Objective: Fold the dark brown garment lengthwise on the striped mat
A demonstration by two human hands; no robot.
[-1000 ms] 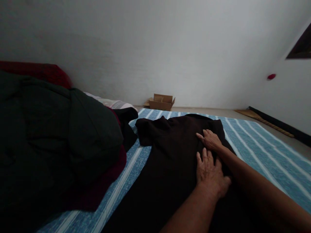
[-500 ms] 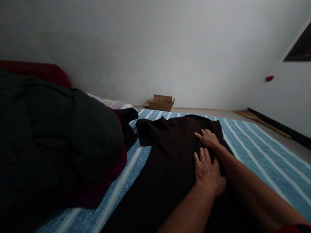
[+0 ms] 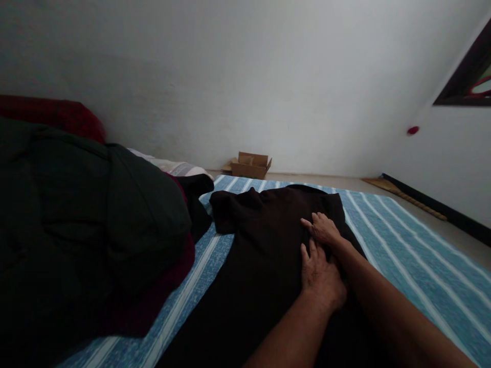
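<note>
A dark, nearly black short-sleeved shirt (image 3: 268, 245) lies spread on a blue, white-striped sheet (image 3: 402, 245), its left sleeve pointing towards a clothes pile. My left hand (image 3: 322, 278) rests palm down on the shirt's right part, fingers stretched and slightly spread. Just beyond it my right hand (image 3: 325, 230) also presses on the cloth, with its fingers extended. The left fingertips reach the edge of the right hand. Neither hand appears to grip the fabric. The shirt's near end runs into deep shadow.
At left a heap of dark green clothing (image 3: 146, 209) lies over a maroon cloth (image 3: 169, 283). Behind it are a red bundle (image 3: 53, 117) and a pale striped fabric (image 3: 172, 166). An open cardboard box (image 3: 249, 167) stands by the wall (image 3: 249, 76).
The view has turned slightly right. My left fingertips have come closer to my right hand, and both hands stay on the shirt. The shirt lies much as before.
</note>
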